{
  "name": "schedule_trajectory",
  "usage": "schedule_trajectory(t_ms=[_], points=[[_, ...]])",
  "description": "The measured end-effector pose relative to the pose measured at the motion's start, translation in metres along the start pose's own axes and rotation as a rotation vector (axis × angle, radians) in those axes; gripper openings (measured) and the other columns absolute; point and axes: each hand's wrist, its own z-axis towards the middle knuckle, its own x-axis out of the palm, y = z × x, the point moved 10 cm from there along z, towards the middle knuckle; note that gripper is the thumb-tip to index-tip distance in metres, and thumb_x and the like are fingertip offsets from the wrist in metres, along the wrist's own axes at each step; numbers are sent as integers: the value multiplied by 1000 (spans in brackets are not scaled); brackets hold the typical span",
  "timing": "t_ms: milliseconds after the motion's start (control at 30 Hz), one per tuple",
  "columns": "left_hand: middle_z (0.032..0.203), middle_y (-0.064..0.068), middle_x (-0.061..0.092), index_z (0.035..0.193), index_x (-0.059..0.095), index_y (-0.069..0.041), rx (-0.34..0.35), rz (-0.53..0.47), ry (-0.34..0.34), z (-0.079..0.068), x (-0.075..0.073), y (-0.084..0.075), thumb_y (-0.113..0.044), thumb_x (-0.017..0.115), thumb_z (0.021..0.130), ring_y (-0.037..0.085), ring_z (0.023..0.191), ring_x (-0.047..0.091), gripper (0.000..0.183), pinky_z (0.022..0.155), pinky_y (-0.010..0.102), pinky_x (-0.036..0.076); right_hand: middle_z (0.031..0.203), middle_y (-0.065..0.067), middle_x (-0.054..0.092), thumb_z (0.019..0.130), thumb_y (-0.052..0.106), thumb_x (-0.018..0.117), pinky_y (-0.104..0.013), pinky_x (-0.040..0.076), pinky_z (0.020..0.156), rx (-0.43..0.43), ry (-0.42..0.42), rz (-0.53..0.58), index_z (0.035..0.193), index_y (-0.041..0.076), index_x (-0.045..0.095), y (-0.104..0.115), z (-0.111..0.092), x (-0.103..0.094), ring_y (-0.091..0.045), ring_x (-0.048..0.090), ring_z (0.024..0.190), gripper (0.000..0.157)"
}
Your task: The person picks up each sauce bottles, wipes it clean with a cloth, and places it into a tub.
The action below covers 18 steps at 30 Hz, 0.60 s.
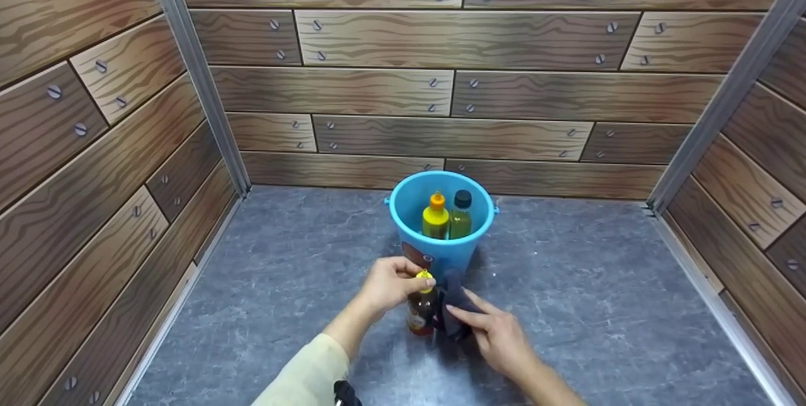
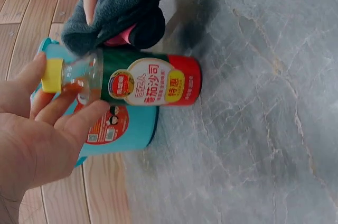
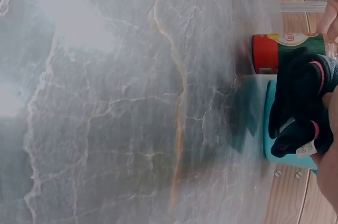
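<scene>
My left hand point(image 1: 385, 284) pinches the yellow cap and neck of a ketchup bottle point(image 2: 150, 81), which stands upright on the floor in front of a blue bucket point(image 1: 453, 258). A dark grey and black cloth point(image 2: 113, 15) with pink edging is bunched in my right hand point(image 1: 502, 335). It lies against or very near the bottle's right side. In the right wrist view a small white tag shows on the cloth point(image 3: 296, 100). Inside the bucket stand a yellow squeeze bottle point(image 1: 435, 220) with an orange cap and a greenish oil bottle point(image 1: 460, 220) with a black cap.
Wood-plank patterned walls point(image 1: 378, 91) enclose the grey marbled floor point(image 1: 598, 305) at the back and on both sides. Metal strips point(image 1: 208, 91) run along the corners. The bucket stands close to the back wall.
</scene>
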Motion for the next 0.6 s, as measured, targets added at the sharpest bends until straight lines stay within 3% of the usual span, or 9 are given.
schedule_trajectory(t_ms=[67, 133, 167, 300, 433, 600], points=[[93, 9, 80, 99, 78, -2, -14, 0, 53, 2, 3, 1, -10, 86, 92, 18, 84, 75, 14, 75, 35, 61, 146, -11, 65, 87, -14, 71, -46, 61, 84, -2, -10, 13, 131, 32, 78, 2, 1, -2, -27, 72, 112, 64], [93, 7, 80, 100, 78, -3, -31, 28, 94, 3, 5, 1, -12, 85, 93, 18, 84, 74, 13, 73, 35, 60, 146, -13, 64, 87, -16, 70, -38, 59, 75, 2, -10, 35, 131, 31, 78, 3, 3, -3, -20, 73, 94, 65], [93, 6, 80, 100, 79, -5, -37, 45, 113, 4, 6, 1, -13, 85, 93, 18, 84, 74, 12, 73, 35, 60, 146, -13, 64, 87, -17, 68, -35, 56, 70, 10, -2, 49, 131, 31, 78, 3, 4, -4, -16, 70, 83, 66], [95, 4, 79, 101, 80, -8, -55, 99, 176, 6, 7, 2, -16, 84, 94, 19, 87, 73, 11, 77, 40, 61, 150, -12, 61, 89, -18, 65, -28, 47, 69, 43, 36, 93, 133, 32, 76, 4, 8, -4, -12, 57, 72, 68], [98, 5, 79, 104, 81, -7, -40, 112, 220, 7, 10, 0, -14, 83, 95, 20, 90, 74, 12, 84, 45, 62, 152, -10, 59, 89, -18, 64, -32, 53, 77, 36, 35, 106, 134, 33, 75, 7, 12, -7, -19, 70, 103, 69], [101, 6, 80, 109, 81, -6, -23, 106, 260, 7, 13, -2, -14, 82, 96, 20, 94, 75, 15, 91, 50, 61, 150, -12, 61, 85, -22, 65, -30, 50, 72, -16, -14, 92, 132, 29, 77, 11, 15, -11, -22, 70, 106, 70]])
